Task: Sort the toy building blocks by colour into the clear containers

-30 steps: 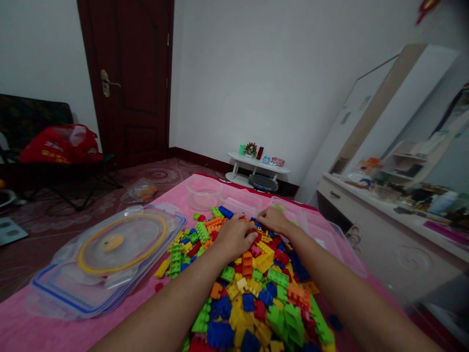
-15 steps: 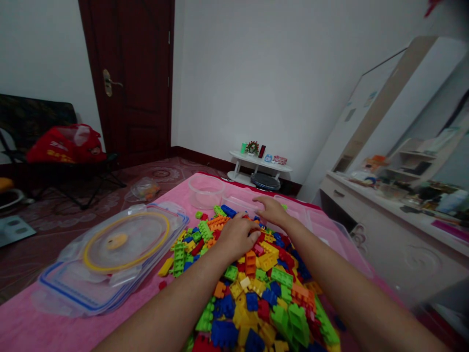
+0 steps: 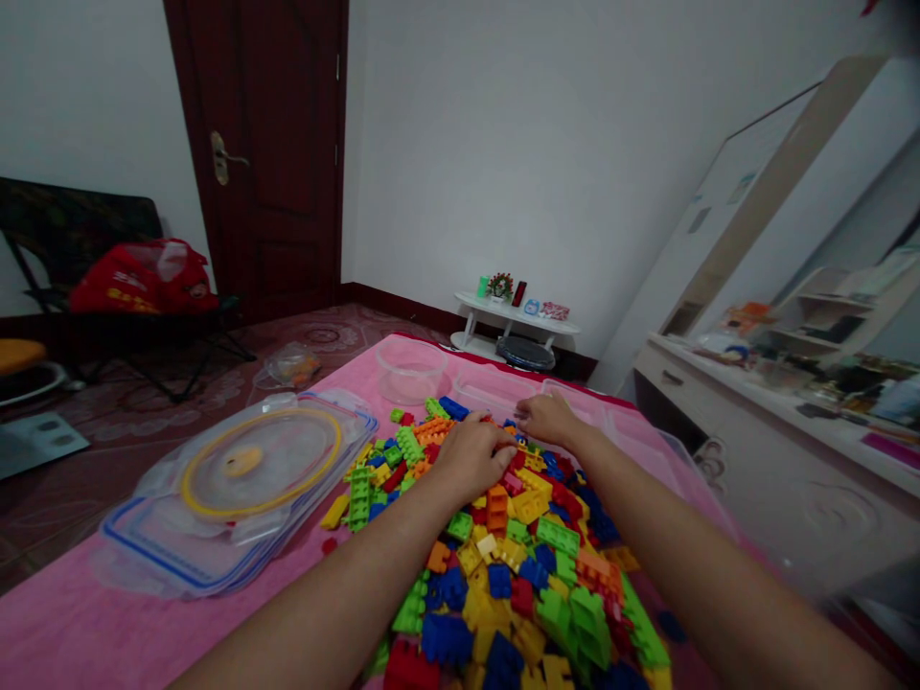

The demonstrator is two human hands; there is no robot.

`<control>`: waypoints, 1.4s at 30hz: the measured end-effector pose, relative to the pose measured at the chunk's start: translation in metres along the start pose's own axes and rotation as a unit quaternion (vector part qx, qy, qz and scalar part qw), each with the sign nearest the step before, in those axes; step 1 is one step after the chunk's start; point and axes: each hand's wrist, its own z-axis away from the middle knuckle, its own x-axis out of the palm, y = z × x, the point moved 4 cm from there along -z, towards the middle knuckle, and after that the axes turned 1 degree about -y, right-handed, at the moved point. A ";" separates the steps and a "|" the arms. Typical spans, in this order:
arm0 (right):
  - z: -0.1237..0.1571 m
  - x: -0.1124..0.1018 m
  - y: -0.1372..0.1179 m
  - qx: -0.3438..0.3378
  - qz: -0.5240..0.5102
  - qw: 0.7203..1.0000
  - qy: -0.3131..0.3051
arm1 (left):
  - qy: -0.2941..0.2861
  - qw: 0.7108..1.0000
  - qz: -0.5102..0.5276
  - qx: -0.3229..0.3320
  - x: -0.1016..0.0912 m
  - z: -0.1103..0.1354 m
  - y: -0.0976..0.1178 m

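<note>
A heap of building blocks [image 3: 503, 565] is spread over the middle of a covered table [image 3: 86, 642]. Both hands are laid on its far end, the left hand [image 3: 474, 455] just beside the right hand [image 3: 550, 420]. A stack of lids [image 3: 237, 489] is set to the left of the heap. A round tub [image 3: 411, 372] and shallow boxes [image 3: 483, 393] are lined up behind it. Beyond the table, a low stand [image 3: 514, 316] is placed against the wall, with a door [image 3: 273, 153] to its left and a dresser [image 3: 776, 460] at the right.

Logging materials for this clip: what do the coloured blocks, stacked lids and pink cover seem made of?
Blocks: hard plastic, bright solid colours, moulded studs, slight sheen. Stacked lids: clear plastic, see-through, with blue and yellow rims. Pink cover: probably fabric, matt and soft-looking; not certain.
</note>
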 end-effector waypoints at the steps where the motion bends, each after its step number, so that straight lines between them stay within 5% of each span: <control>1: 0.002 -0.001 -0.001 0.000 -0.006 1.000 0.014 | 0.009 1.000 -0.003 -0.001 -0.002 0.001 0.002; 5: 0.015 -0.011 -0.004 0.009 -0.033 0.997 0.076 | 0.043 0.999 0.012 0.014 -0.015 0.001 0.019; 11: 0.052 -0.047 -0.019 -0.028 -0.203 0.952 0.228 | -0.025 0.994 0.106 -0.001 -0.049 -0.024 0.021; 14: 0.082 -0.069 -0.033 -0.024 -0.276 0.924 0.264 | -0.005 0.990 -0.045 -0.133 -0.073 -0.043 -0.014; 18: 0.120 -0.089 -0.053 -0.034 -0.339 0.894 0.292 | -0.005 0.937 -0.207 -0.281 -0.088 -0.057 -0.077; 22: 0.141 -0.090 -0.067 -0.070 -0.358 0.889 0.277 | -0.046 0.940 -0.195 -0.276 -0.075 -0.062 -0.120; 25: 0.147 -0.084 -0.068 -0.069 -0.368 0.885 0.275 | -0.054 0.945 -0.187 -0.263 -0.065 -0.063 -0.131; 37: 0.151 -0.065 -0.065 -0.042 -0.399 0.883 0.246 | -0.059 0.962 -0.164 -0.211 -0.051 -0.061 -0.116; 42: 0.153 -0.074 -0.072 -0.064 -0.386 0.891 0.231 | 0.042 0.978 -0.157 -0.134 -0.055 -0.049 -0.057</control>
